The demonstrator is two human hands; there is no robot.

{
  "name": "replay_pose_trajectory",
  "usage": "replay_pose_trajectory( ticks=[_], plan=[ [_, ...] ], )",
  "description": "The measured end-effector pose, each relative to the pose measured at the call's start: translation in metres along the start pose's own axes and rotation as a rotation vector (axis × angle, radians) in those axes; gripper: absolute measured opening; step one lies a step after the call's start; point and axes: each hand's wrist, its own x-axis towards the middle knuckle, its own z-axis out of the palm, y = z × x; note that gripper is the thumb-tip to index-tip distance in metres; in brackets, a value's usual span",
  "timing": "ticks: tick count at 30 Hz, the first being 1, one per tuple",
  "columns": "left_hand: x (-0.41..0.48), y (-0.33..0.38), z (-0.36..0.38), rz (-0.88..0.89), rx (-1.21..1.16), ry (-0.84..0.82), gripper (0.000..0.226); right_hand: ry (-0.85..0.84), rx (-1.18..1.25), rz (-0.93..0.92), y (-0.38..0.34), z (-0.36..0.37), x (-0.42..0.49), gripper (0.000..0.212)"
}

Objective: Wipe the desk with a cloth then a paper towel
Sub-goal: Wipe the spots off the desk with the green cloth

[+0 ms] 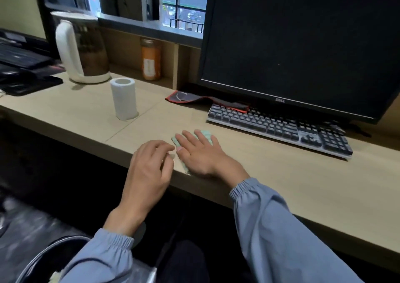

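Your right hand (pixel 201 152) lies flat, fingers straight and spread, pressing the folded pale green cloth (pixel 206 134) onto the desk (pixel 281 174) right at its front edge. A stroke toward you could drag the cloth off that edge. Your left hand (pixel 149 168) sits at the cloth's left corner with fingers curled; whether it pinches the corner cannot be told. A wide sweep away from you could catch the keyboard (pixel 279 129), and one to the left could topple the upright paper towel roll (pixel 124 99). The monitor (pixel 303 44) bezel reads "DELL"; the orange jar (pixel 150 59) label and the key legends are too blurred to read.
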Motion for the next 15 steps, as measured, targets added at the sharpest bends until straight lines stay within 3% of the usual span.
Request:
replay_pose_trajectory(
  ticks=[6,15],
  plan=[
    [-0.014,0.01,0.013,0.018,0.065,0.044,0.021,0.029,0.04,0.025,0.02,-0.006,-0.009,0.057],
    [-0.012,0.054,0.044,0.134,-0.034,0.039,0.025,0.098,0.012,0.403,0.181,-0.016,-0.135,0.057]
  ],
)
